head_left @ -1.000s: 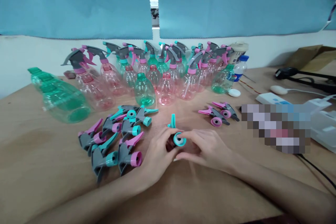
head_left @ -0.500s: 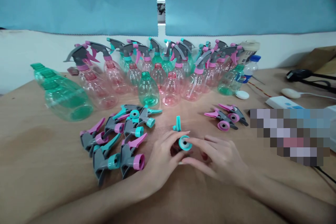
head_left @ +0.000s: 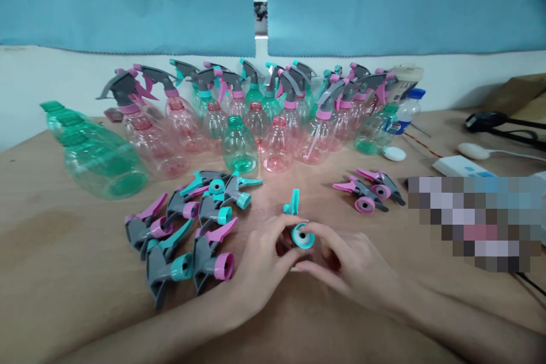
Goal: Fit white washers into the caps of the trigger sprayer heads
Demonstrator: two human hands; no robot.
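Observation:
My left hand [head_left: 267, 253] grips a grey spray trigger head with a teal collar [head_left: 303, 236]. Its round opening faces me, showing a white inside with a dark hole, and its teal trigger [head_left: 292, 202] sticks up beyond my fingers. My fingers hide most of the grey body. My right hand [head_left: 356, 261] is closed round the collar's right side, index finger on the upper rim and thumb below. To the left lie several loose spray heads with pink collars [head_left: 224, 266] and teal collars [head_left: 182, 266]. Two pink-collared spray heads [head_left: 365, 205] lie to the right.
Capless bottles, green [head_left: 241, 148] and pink [head_left: 278, 151], stand behind my hands. Further back are several bottles with spray heads [head_left: 324, 116]. Green bottles [head_left: 102, 159] are at the left. A blue-capped bottle [head_left: 412, 108], white disc [head_left: 394, 153] and white box [head_left: 463, 166] are rightward.
My right index finger has moved from the collar's central hole to its upper right rim. The spray head has shifted slightly right and down in view, still in my left hand.

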